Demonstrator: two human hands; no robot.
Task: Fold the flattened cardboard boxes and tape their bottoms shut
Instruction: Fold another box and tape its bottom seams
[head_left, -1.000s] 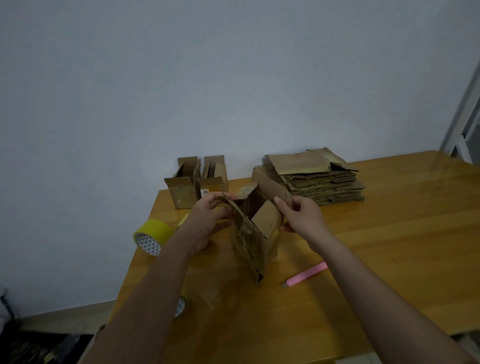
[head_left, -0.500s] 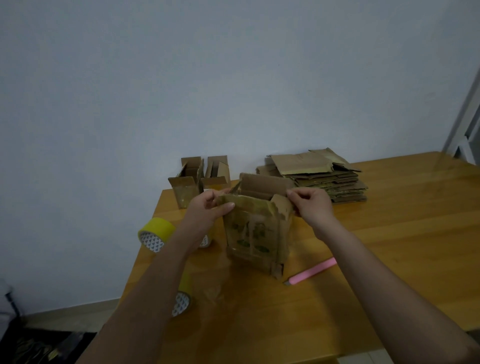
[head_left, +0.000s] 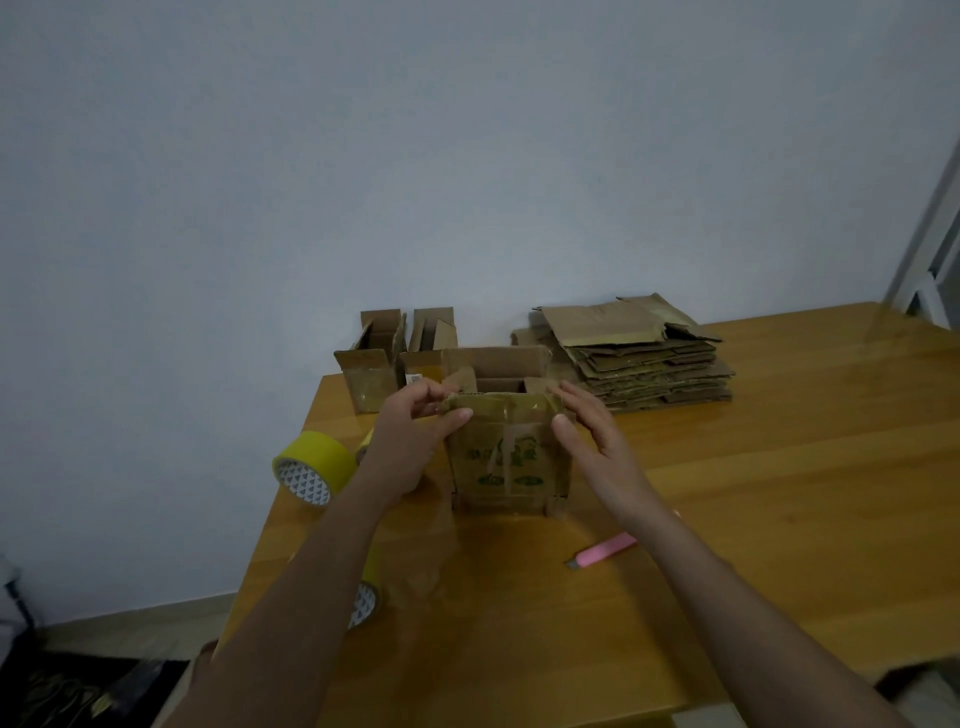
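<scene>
Cardboard, brown and printed with faint green marks, forms the small opened box (head_left: 506, 457) that stands upright on the wooden surface (head_left: 753, 493) at centre frame, its top flaps still raised. Going left to right: a roll of yellow tape (head_left: 311, 465) lies at the lower left near the surface's edge, with a second roll (head_left: 366, 597) partly hidden under the left forearm; two already folded small brown boxes (head_left: 400, 358) stand against the wall behind. The left hand (head_left: 415, 441) pinches the near flap at the box's top left corner between thumb and curled fingers (head_left: 460, 414). The right hand (head_left: 592, 441) rests against the top right corner, its fingers fairly straight and thumb touching the front face, not clearly gripping. A pink utility knife (head_left: 605, 552) lies on the surface just under the right forearm, and a stack of flattened brown cardboard boxes (head_left: 634, 358) sits at the centre right. The likely trouble is that the worn, creased flaps spring back or fold crookedly, leaving a gap the tape will not bridge; the light box could also tip if pressed unevenly. A plain pale wall fills the upper frame; the room is dim.
</scene>
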